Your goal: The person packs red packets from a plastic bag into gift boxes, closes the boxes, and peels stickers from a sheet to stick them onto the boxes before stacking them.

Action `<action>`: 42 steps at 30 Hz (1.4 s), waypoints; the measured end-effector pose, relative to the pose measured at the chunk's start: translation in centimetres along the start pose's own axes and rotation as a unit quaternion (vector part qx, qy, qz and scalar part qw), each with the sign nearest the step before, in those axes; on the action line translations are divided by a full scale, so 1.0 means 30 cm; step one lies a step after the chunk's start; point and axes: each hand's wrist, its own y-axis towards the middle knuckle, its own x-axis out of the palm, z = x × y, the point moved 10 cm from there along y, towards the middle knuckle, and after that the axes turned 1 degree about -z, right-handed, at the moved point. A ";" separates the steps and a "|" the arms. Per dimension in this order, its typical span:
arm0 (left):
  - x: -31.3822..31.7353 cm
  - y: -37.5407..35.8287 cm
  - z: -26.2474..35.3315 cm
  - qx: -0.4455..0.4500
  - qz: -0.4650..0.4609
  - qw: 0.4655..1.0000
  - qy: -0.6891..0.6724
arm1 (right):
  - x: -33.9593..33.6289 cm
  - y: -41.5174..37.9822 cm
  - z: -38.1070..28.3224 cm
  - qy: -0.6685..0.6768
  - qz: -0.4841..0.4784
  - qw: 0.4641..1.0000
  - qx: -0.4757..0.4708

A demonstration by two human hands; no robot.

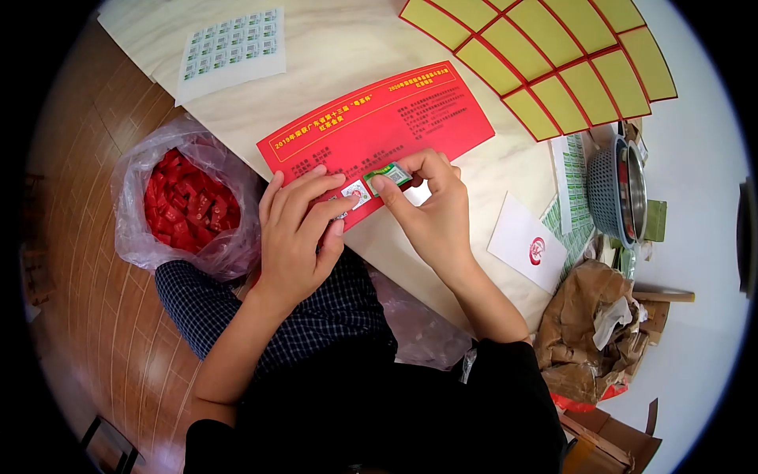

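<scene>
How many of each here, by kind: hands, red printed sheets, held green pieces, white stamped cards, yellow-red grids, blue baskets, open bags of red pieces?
Hands (left hand, right hand): 2
Red printed sheet: 1
Held green piece: 1
White stamped card: 1
Yellow-red grid: 1
Blue basket: 1
Open bag of red pieces: 1
Total: 8

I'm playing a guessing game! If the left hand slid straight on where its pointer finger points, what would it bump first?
The left hand would probably meet the small green item pinched by the right hand, though depth is unclear.
</scene>
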 end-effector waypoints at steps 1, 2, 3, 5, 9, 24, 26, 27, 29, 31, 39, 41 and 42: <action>-0.001 0.000 0.000 0.000 0.000 1.000 0.000 | -0.001 0.000 -0.002 -0.007 0.000 1.000 -0.001; -0.001 0.000 0.001 0.000 0.000 1.000 0.001 | -0.001 0.000 -0.001 -0.007 0.000 1.000 -0.001; -0.001 0.001 0.002 0.001 0.000 1.000 0.003 | -0.001 0.000 -0.001 -0.008 -0.001 1.000 -0.004; -0.001 0.001 0.003 0.000 0.001 1.000 0.003 | -0.003 0.001 -0.001 -0.009 -0.001 1.000 -0.007; -0.003 0.001 0.003 -0.003 0.003 1.000 -0.001 | -0.005 0.004 -0.008 -0.003 0.001 1.000 -0.011; -0.003 0.005 0.004 -0.004 0.001 1.000 0.001 | 0.003 0.006 0.000 0.005 -0.002 1.000 -0.013; 0.003 0.002 0.000 -0.004 -0.009 1.000 0.001 | 0.002 0.005 0.004 0.009 0.001 1.000 -0.011; 0.009 0.001 -0.001 -0.004 -0.019 1.000 0.002 | 0.002 0.005 0.004 0.006 0.000 1.000 -0.011; 0.012 0.010 0.015 -0.006 -0.033 0.999 0.029 | 0.001 0.004 0.002 0.004 0.000 1.000 -0.012; 0.014 0.019 0.031 -0.009 -0.047 0.997 0.056 | -0.002 0.005 -0.011 -0.001 0.001 1.000 -0.017; 0.026 0.034 0.066 -0.008 -0.083 0.989 0.125 | -0.023 0.015 -0.039 -0.016 -0.001 1.000 -0.027; 0.026 0.035 0.072 -0.003 -0.081 0.988 0.133 | -0.027 0.023 -0.046 -0.015 -0.007 0.999 -0.027; 0.027 0.036 0.074 0.000 -0.081 0.987 0.140 | -0.031 0.027 -0.043 -0.020 -0.004 1.000 -0.018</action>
